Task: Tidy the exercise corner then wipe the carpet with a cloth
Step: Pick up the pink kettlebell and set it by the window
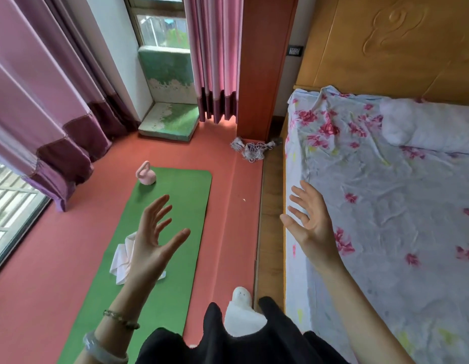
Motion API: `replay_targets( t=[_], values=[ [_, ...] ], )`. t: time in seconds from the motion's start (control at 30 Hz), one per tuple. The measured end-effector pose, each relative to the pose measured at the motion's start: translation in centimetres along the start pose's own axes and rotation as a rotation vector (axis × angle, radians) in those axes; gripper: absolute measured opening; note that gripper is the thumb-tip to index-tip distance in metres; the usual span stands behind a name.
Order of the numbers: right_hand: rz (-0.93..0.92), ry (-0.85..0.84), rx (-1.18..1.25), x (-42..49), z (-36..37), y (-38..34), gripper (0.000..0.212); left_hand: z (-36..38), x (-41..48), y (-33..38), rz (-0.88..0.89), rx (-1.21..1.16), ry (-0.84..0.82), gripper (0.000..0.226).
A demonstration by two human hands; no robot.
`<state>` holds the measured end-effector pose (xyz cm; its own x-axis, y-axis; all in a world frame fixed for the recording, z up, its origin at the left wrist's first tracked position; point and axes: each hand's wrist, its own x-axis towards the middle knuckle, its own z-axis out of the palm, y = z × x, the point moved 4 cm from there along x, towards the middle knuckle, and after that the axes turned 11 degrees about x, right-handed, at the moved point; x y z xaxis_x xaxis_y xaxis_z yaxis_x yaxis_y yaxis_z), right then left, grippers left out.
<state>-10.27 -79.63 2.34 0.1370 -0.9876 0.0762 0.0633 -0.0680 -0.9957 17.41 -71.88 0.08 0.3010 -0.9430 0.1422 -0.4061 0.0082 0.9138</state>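
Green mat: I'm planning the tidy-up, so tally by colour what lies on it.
Pink: 1, the kettlebell
White: 1, the cloth
Total: 2

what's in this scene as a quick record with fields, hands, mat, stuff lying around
left hand: open, fingers spread, holding nothing, raised over the mat
right hand: open, holding nothing, over the bed edge
mat: green, unrolled on the red carpet
kettlebell: pink, upright on the mat's far left corner
cloth: white, crumpled on the mat, partly hidden by the left hand
cord bundle: tangled on the carpet by the wooden post
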Motion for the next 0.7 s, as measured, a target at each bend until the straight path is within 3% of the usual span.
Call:
replay_targets(
  t=[0.23, 0.7],
  values=[
    [0.045, -0.101, 0.002, 12.7, -0.9, 0.9, 0.072, 3.2, 10.6, -0.8, -0.041, 0.000, 0.054, 0.077],
    [0.061, -0.109, -0.014, 39.5, 1.0, 4.8, 0.065, 8.0, 36.0, -5.5, -0.071, -0.014, 0.135, 0.071]
  ],
)
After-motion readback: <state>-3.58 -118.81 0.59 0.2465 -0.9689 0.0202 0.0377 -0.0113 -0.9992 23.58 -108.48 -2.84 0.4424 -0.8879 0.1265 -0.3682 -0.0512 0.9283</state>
